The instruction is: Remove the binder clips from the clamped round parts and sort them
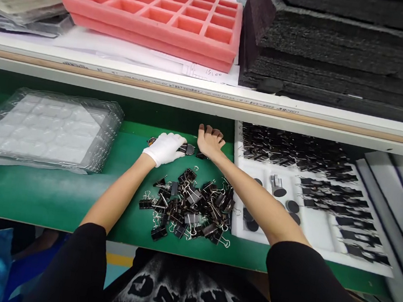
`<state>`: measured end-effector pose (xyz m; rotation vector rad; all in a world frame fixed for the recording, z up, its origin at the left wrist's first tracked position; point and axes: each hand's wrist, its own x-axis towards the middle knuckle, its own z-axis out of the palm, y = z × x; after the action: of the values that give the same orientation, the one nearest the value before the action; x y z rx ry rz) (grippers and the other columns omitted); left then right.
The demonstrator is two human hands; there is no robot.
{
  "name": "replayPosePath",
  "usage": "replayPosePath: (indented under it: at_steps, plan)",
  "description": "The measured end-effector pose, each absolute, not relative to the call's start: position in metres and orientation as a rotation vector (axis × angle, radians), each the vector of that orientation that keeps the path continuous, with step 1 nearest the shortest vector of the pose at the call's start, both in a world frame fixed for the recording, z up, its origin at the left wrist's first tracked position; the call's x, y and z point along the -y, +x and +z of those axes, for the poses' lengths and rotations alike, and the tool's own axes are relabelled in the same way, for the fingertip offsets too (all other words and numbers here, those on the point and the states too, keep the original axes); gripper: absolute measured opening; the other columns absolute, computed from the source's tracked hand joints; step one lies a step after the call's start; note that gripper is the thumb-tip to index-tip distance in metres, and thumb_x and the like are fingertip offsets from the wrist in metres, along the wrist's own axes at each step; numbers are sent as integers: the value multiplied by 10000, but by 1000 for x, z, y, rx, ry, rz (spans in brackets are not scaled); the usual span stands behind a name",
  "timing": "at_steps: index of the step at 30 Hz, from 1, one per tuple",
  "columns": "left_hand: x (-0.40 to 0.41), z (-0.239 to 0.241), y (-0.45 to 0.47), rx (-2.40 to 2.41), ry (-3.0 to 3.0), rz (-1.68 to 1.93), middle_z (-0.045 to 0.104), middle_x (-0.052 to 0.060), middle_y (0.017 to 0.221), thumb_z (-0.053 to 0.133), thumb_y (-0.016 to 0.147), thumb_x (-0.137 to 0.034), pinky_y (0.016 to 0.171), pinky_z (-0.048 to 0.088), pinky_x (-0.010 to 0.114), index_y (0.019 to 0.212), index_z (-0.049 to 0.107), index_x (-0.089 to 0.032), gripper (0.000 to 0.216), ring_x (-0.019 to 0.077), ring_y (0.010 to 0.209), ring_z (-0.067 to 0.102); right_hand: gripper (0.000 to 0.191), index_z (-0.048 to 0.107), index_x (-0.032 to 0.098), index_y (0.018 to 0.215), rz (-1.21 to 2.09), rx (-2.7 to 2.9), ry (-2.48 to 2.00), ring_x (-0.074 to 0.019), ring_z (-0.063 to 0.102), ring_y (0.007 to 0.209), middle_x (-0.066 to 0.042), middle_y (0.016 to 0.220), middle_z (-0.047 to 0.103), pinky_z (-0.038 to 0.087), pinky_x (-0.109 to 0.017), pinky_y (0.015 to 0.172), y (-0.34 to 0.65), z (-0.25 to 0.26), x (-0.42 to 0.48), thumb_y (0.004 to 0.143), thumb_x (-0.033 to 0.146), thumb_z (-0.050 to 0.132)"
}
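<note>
My left hand, in a white glove, lies palm down over a dark part with a round end, its fingers closed around the middle. An orange-tinged round end shows on the hand's other side. Just to the right, my bare right hand is raised with its fingers apart, and nothing shows in them. A small black piece lies below it, partly hidden by the wrist. Between my forearms, a loose heap of black binder clips with silver wire handles lies on the green table.
On the right, a white foam tray holds rows of black clipped parts and several loose black discs. Clear plastic trays are stacked left. Above runs a shelf with a pink foam tray and black foam blocks. Another person sits beyond.
</note>
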<state>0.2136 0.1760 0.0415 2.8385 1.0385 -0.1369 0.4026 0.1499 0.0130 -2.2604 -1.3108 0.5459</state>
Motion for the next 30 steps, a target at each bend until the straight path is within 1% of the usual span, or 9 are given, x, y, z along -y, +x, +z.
replayPosePath:
  at_steps: [3, 6, 11, 15, 18, 24, 27, 29, 30]
  plan:
    - [-178, 36, 215, -1024, 2825, -117, 718, 146, 1272, 605, 1006, -450, 902, 455, 440, 1334, 650, -193, 418, 353, 1148, 649, 638, 399, 264, 1557, 551, 1341, -2185, -369, 215, 1564, -187, 1614, 375, 176, -682, 1245, 411, -1, -145, 1048, 601, 213]
    - [-179, 31, 217, -980, 2804, -116, 714, 128, 1303, 595, 1018, -442, 902, 454, 435, 1347, 643, -205, 409, 346, 1162, 634, 608, 370, 288, 1560, 492, 1362, -2121, -338, 228, 1568, -170, 1613, 369, 192, -670, 1251, 419, -11, -139, 1063, 567, 158]
    - [-178, 27, 223, -895, 2829, -101, 661, 127, 1439, 552, 1050, -445, 958, 437, 439, 1462, 580, -207, 477, 351, 1252, 593, 603, 371, 317, 1540, 439, 1370, -2089, -318, 257, 1562, -146, 1586, 387, 195, -653, 1259, 420, -16, -135, 1071, 580, 97]
    - [-176, 26, 228, -885, 2839, -114, 612, 141, 1514, 511, 1069, -429, 1006, 422, 450, 1530, 529, -192, 519, 353, 1307, 570, 644, 369, 273, 1555, 463, 1366, -2115, -318, 241, 1574, -160, 1596, 372, 194, -619, 1271, 419, -13, -135, 1070, 567, 65]
    - [-176, 23, 230, -881, 2812, -106, 595, 143, 1538, 507, 1069, -420, 1039, 418, 456, 1554, 512, -198, 533, 350, 1337, 561, 647, 373, 252, 1560, 478, 1359, -2118, -317, 236, 1575, -162, 1594, 375, 190, -603, 1276, 419, -12, -135, 1071, 555, 76]
    - [-177, 18, 228, -899, 2756, 5, 582, 134, 1568, 526, 1050, -390, 1138, 393, 472, 1565, 515, -219, 543, 332, 1411, 540, 598, 428, 288, 1527, 456, 1320, -2098, -313, 260, 1576, -146, 1610, 400, 198, -615, 1279, 415, -6, -134, 1074, 570, 158]
    - [-174, 29, 225, -894, 2653, 142, 618, 125, 1537, 578, 1017, -378, 1175, 390, 462, 1523, 559, -218, 531, 313, 1407, 565, 656, 535, 290, 1443, 581, 1312, -2032, -300, 404, 1515, -141, 1550, 507, 339, -569, 1236, 422, 15, -134, 1077, 599, 87]
    - [-169, 41, 224, -875, 2462, 263, 694, 98, 1439, 581, 1007, -433, 1092, 475, 402, 1434, 624, -228, 476, 274, 1289, 653, 793, 636, 248, 1315, 867, 1364, -1827, -283, 587, 1350, -143, 1390, 649, 496, -489, 1118, 432, 35, -129, 1058, 660, 9]
    - [-166, 47, 224, -879, 2345, 316, 750, 82, 1330, 557, 1014, -487, 1009, 520, 370, 1353, 666, -230, 440, 252, 1172, 705, 839, 677, 227, 1242, 1032, 1395, -1697, -272, 657, 1240, -140, 1295, 703, 557, -449, 1031, 438, 45, -124, 1045, 702, 15]
